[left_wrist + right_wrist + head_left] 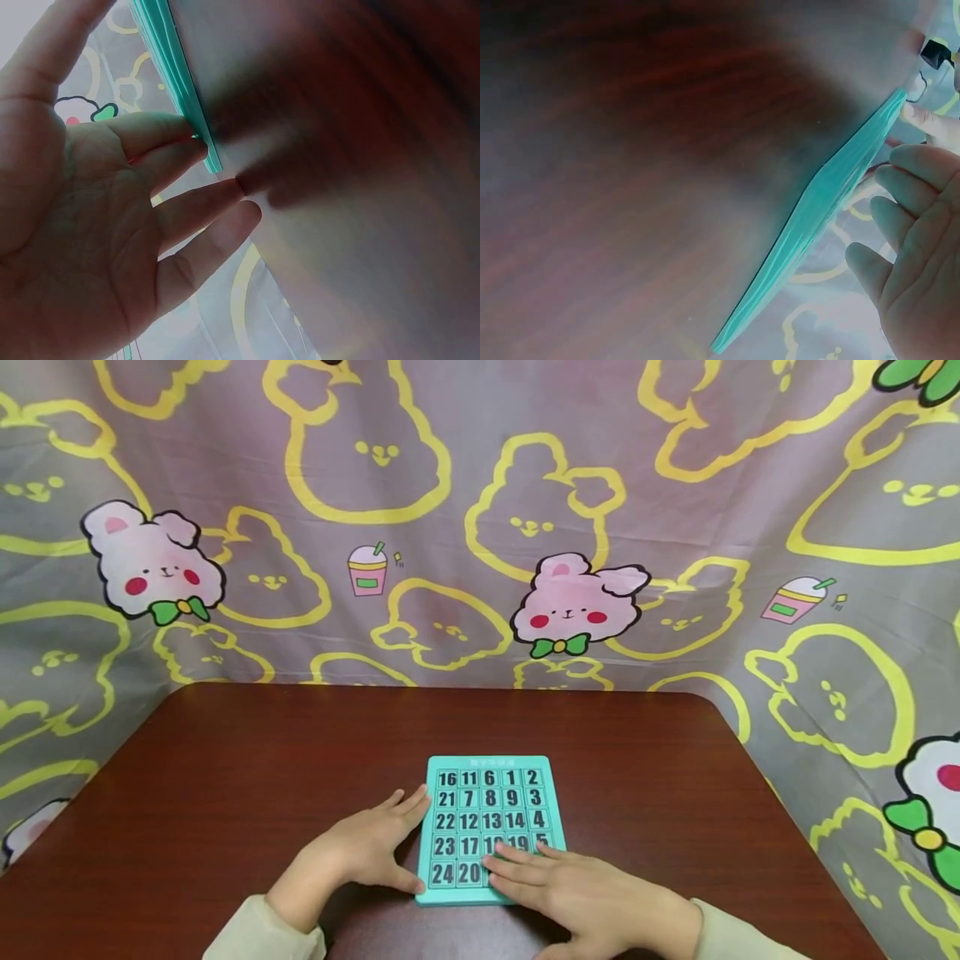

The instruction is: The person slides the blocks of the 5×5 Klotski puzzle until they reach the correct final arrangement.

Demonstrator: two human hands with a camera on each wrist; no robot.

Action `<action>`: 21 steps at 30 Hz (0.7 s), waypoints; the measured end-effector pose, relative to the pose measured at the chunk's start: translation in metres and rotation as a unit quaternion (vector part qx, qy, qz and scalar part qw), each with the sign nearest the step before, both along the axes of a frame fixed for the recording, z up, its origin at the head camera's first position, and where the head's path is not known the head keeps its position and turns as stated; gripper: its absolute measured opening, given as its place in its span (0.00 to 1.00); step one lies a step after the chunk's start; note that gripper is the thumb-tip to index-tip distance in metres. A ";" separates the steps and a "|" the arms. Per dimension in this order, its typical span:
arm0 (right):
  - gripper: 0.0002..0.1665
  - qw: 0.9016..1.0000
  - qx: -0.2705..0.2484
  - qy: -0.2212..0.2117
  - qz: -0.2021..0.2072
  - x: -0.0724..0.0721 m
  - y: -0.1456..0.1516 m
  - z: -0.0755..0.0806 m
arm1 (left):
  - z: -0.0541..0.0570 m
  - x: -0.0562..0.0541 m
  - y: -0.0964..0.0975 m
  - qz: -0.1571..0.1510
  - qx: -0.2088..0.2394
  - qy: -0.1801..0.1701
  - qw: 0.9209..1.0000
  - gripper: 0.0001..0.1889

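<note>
A turquoise sliding number puzzle [491,821] lies flat on the table, its numbered tiles set in five columns. Against its left side rests my left hand [367,843], with extended fingers near the upper left edge and the thumb at the lower left corner. My right hand [577,893] reaches over the lower right part, straight fingers on the tiles; it hides several of them in the bottom rows. The left wrist view catches the puzzle's side edge [180,75] beside the spread left fingers [199,217]. In the right wrist view, the turquoise edge [817,210] runs diagonally by the right palm [922,277].
The dark reddish-brown table [300,735] extends around the puzzle on all sides. A patterned cloth [450,552] with rabbits and yellow outlines hangs behind the table and along both its sides. A small black object [935,54] shows at the right wrist view's upper right.
</note>
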State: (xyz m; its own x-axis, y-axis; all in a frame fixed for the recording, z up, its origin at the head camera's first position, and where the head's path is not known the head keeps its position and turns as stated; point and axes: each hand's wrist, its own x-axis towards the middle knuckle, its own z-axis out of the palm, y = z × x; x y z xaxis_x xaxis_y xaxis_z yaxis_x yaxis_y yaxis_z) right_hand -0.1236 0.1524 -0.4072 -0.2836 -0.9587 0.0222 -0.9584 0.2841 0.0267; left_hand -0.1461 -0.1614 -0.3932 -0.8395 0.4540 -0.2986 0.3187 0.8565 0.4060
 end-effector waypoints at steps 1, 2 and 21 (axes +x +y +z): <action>0.46 1.000 0.002 -0.002 0.000 0.000 -0.001 0.000 | 0.000 0.000 0.000 0.000 0.000 0.001 1.000 0.58; 0.46 1.000 0.004 -0.005 0.001 -0.001 -0.002 0.000 | 0.000 0.000 0.000 0.001 0.000 0.000 1.000 0.58; 0.47 0.998 0.021 -0.054 -0.039 0.002 0.019 -0.003 | -0.001 -0.001 0.001 0.002 -0.005 -0.001 1.000 0.58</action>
State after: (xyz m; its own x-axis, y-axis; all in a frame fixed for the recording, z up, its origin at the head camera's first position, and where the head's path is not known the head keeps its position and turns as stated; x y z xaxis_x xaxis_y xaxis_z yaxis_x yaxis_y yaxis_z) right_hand -0.1213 0.1712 -0.4101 -0.3560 -0.9330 -0.0527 -0.9313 0.3589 -0.0616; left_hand -0.1467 -0.1607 -0.3940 -0.8411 0.4468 -0.3049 0.3140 0.8622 0.3975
